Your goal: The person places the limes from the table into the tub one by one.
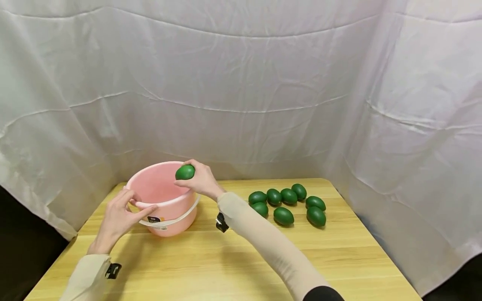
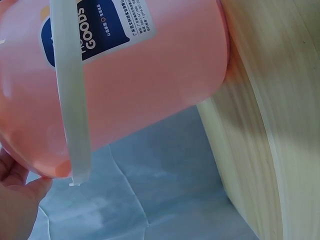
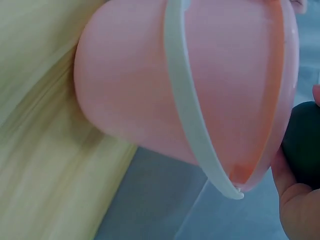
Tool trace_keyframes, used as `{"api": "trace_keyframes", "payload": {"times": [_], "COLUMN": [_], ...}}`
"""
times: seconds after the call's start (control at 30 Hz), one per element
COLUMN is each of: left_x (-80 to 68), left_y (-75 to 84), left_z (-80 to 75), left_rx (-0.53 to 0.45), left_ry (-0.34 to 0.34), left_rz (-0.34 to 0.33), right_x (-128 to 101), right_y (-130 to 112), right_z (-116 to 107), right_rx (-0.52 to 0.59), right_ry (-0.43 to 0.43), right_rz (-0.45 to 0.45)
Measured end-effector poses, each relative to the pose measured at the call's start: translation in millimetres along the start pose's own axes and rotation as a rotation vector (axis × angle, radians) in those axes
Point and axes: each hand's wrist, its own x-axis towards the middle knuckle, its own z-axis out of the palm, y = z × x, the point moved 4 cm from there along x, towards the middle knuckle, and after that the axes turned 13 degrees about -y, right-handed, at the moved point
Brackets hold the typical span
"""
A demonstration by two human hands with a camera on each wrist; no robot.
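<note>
A pink bucket (image 1: 177, 215) with a white handle (image 1: 190, 212) stands upright at the left of the table. My left hand (image 1: 119, 211) grips its near-left rim, the thumb lying along the outside and the fingers over the edge. In the left wrist view, fingertips (image 2: 37, 189) show at the rim beside the bucket's label (image 2: 112, 25). Over the right side of the rim, my right hand (image 1: 199, 179) holds a smooth green oval fruit (image 1: 184, 172) between thumb and fingers. The right wrist view shows this fruit (image 3: 304, 145) right at the rim, partly cut off.
Several more green oval fruits (image 1: 283, 216) lie loosely grouped on the right half of the wooden table (image 1: 211, 267). White cloth (image 1: 241, 83) hangs behind the table and along its sides.
</note>
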Motion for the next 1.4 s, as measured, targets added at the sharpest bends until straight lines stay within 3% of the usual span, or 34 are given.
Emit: {"api": "trace_keyframes", "payload": {"times": [0.17, 0.5, 0.73, 0.93, 1.07, 1.4], "left_x": [-2.2, -2.8, 0.1, -0.3, -0.4, 1.6], "left_y": [-0.5, -4.0, -5.1, -5.4, -6.1, -7.2], "left_z": [-4.3, -2.0, -2.2, -0.9, -1.8, -1.1], "left_rx": [0.005, 0.016, 0.018, 0.006, 0.019, 0.033], "left_ry": [0.005, 0.012, -0.021, -0.049, -0.052, -0.053], "left_rz": [-0.01, 0.012, -0.005, -0.025, -0.017, 0.007], "right_x": [2.9, 6.0, 8.9, 10.8, 12.0, 13.3], "right_y": [-6.9, -8.6, -6.7, -7.8, -7.5, -6.3], "right_z": [8.7, 20.5, 26.4, 30.5, 32.3, 31.9], "right_rx": [-0.067, -0.075, -0.106, -0.261, -0.345, -0.394], "right_ry": [-0.021, -0.014, -0.013, -0.014, -0.007, 0.001], "right_rz": [-0.023, -0.02, -0.079, -0.15, -0.15, -0.128]}}
